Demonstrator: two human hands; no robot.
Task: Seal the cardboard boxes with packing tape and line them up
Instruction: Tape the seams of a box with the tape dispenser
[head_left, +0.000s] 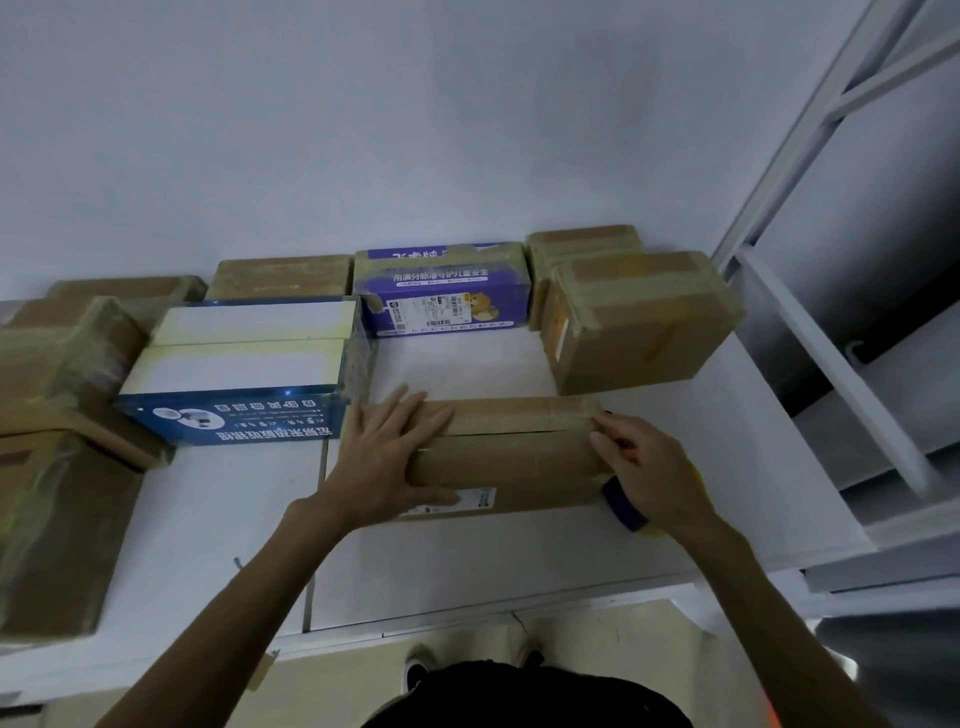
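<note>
A long brown cardboard box (511, 452) lies on the white table in front of me, its top flaps meeting along a dark seam. My left hand (387, 462) lies flat with straight fingers on the box's left end. At the box's right end my right hand (647, 475) grips a tape dispenser (623, 501) with a dark blue body and an orange part under the fingers. A strip of tape (582, 410) shows at the far right corner of the box.
Taped boxes ring the work spot: a blue and white box (244, 374) to the left, a purple printed box (441, 296) behind, brown boxes (644, 322) at right and several more at far left (57, 452). A white metal rack (831, 332) stands on the right. The table edge (467, 618) runs near me.
</note>
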